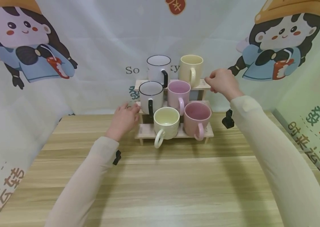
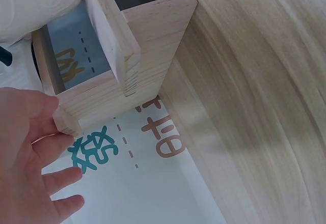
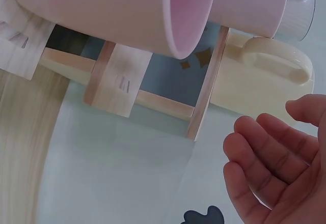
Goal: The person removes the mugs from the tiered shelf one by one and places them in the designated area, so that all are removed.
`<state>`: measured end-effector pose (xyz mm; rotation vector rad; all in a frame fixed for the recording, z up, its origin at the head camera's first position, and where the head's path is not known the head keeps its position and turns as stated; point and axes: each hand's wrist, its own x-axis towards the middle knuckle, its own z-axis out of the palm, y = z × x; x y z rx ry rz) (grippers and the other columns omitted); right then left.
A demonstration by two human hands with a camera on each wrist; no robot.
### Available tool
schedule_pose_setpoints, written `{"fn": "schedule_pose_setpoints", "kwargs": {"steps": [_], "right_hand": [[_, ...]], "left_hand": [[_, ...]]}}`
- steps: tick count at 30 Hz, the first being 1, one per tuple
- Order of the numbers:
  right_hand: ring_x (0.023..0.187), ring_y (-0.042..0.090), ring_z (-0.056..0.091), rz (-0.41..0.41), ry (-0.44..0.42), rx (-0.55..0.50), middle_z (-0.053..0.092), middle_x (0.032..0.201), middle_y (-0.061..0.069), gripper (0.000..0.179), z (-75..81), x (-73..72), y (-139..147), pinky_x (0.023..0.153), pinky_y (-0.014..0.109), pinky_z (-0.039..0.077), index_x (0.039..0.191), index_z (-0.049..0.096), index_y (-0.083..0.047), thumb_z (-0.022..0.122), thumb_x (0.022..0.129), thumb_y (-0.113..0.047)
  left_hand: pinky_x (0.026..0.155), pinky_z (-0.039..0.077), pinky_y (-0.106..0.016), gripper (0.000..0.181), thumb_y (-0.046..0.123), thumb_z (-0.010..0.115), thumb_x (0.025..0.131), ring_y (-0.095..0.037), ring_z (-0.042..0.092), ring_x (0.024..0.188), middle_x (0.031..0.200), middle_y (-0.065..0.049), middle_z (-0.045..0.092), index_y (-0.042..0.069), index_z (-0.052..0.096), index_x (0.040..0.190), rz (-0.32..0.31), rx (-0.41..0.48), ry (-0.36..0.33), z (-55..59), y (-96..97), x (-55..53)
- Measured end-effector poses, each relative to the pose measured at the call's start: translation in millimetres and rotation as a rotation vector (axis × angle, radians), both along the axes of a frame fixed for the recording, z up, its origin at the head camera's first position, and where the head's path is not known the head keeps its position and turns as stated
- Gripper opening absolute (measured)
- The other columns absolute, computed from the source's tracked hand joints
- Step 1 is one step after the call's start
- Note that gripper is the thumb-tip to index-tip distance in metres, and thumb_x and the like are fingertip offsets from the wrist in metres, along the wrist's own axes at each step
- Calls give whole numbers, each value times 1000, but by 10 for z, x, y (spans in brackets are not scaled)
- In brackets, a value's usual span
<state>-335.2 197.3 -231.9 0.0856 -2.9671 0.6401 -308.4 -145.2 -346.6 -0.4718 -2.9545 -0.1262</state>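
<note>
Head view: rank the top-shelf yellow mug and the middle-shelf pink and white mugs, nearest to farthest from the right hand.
1. Yellow mug, just left of the right hand
2. Pink mug, lower and central
3. White mug, lower and farther left

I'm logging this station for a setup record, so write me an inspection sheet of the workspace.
Surface: wood-grain table, under the three-tier wooden shelf.
Job's things: six upright mugs, left then right; top tier, black-rimmed white mug and yellow mug; middle, second white mug and light pink mug; bottom, cream mug and darker pink mug.
Clutter: nothing seen.
Grips: left hand at the middle tier's left end, appearing to touch it; right hand near the top tier's right end, fingers loosely curled, nothing seen held, contact with the shelf unclear.
Cables: nothing seen.
Surroundings: pale backdrop printed with cartoon figures and lettering.
</note>
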Motion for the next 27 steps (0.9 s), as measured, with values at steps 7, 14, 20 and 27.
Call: {"fn": "schedule_pose_setpoints", "kwargs": {"steps": [7,14,20,27], "right_hand": [[69,23,55,-14,9,11,61,68,7,43,15,-32,-41,60,32,40,98,66,-3,41,97,-38],[72,24,57,4,30,21,62,76,10,44,66,-51,-123,61,33,41,103,60,-3,39,96,-41],[70,22,59,8,42,-10,63,78,11,45,69,-66,-184,60,32,43,102,60,-3,39,97,-42],[77,23,60,16,33,-16,63,88,12,52,79,-87,-269,63,32,45,103,60,-5,37,96,-51]], "left_hand": [[111,26,-59,47,23,38,100,-43,30,138,154,-8,33,11,39,146,7,-29,-44,13,5,10],[112,25,-59,54,24,51,97,-43,28,139,155,-7,31,11,36,147,14,-82,-63,52,20,43],[113,22,-59,57,24,54,95,-42,25,140,156,-6,29,12,35,148,13,-111,-67,32,25,34],[113,23,-59,58,24,57,94,-43,24,141,154,-6,33,11,37,147,18,-152,-38,28,38,35]]}}
